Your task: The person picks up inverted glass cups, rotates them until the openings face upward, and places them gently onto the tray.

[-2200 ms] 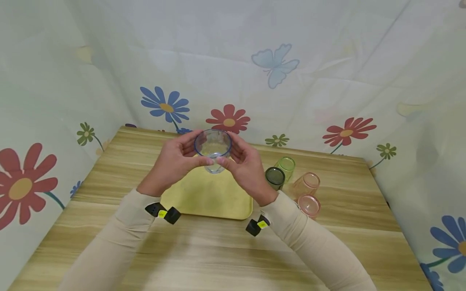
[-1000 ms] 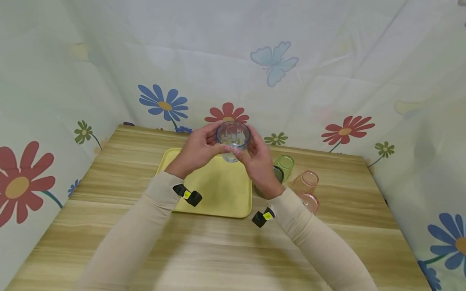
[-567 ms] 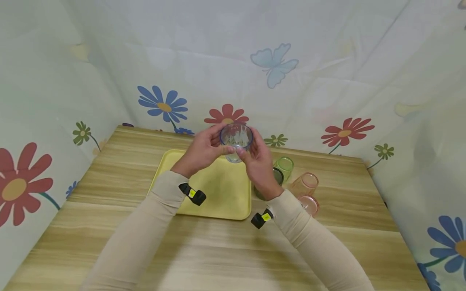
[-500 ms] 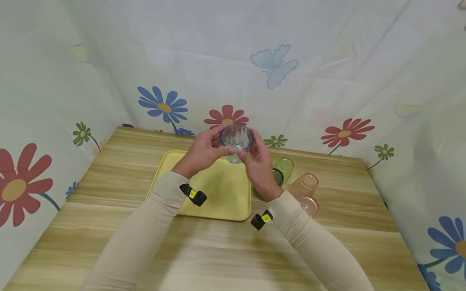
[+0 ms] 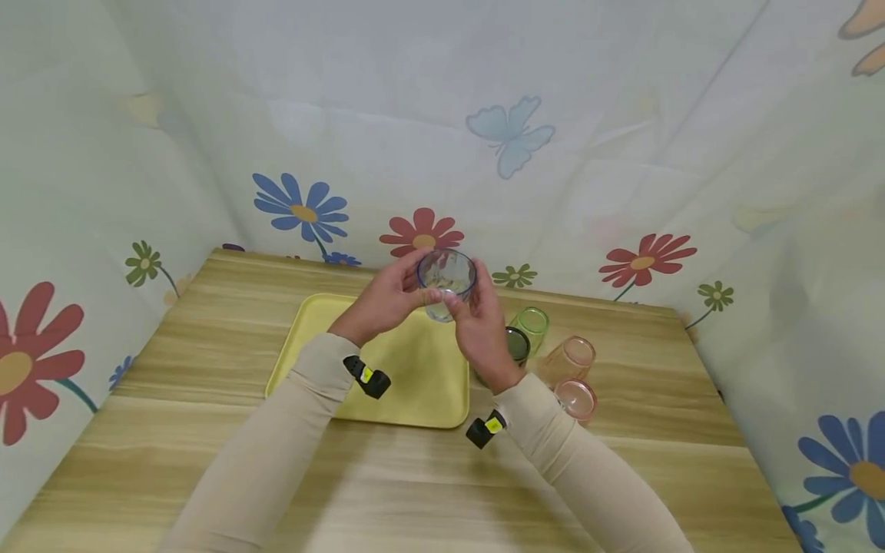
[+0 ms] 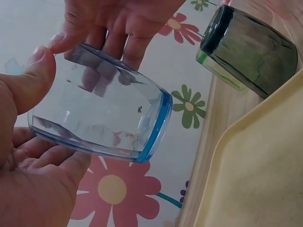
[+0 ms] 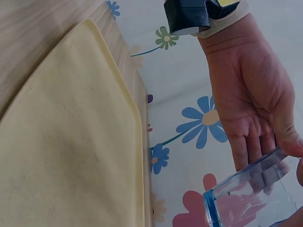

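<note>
Flowered backdrop [image 5: 387, 138] behind held glass [image 6: 113, 113], yellow wrist labels [image 5: 367, 374] unreadable

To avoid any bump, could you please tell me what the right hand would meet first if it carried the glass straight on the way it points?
The right hand would probably meet the flowered backdrop, near the middle red flower; the gap's depth is unclear.

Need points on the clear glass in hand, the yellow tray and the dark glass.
Clear glass [image 6: 106, 113]: left wrist view, on its side wall.
Yellow tray [image 5: 422, 384]: head view, on its bare flat bottom.
Dark glass [image 6: 260, 53]: left wrist view, on its side wall.
</note>
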{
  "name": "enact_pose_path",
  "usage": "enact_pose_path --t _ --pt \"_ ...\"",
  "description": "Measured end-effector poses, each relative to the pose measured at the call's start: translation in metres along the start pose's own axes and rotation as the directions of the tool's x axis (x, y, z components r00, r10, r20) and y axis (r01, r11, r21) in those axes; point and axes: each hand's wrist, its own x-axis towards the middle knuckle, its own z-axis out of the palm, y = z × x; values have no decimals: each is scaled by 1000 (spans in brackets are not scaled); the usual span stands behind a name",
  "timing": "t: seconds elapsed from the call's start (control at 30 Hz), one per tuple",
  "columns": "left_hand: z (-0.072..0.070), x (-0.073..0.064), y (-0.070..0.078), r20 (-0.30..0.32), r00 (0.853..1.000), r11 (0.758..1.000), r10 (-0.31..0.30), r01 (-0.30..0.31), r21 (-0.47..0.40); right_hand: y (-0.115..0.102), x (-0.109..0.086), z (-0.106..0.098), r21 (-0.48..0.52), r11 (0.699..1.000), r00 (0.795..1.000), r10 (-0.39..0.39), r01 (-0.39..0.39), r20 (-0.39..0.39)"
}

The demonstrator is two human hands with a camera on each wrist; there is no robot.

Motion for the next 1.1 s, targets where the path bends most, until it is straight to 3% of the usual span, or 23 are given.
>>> enact_pose_path --t 0.27,0.53,1.1 --pt "2 3 -4 0 1000 1000 -10 10 -19 4 1 3 -10 1000 1000 -16 16 -12" --pt "4 9 -12 11 1000 997 10 -9 -72 5 1 3 -35 999 999 29 -30 -13" --pt "6 15 -24 45 999 997 -7 10 -73 15 0 5 -123 986 993 105 -111 -54"
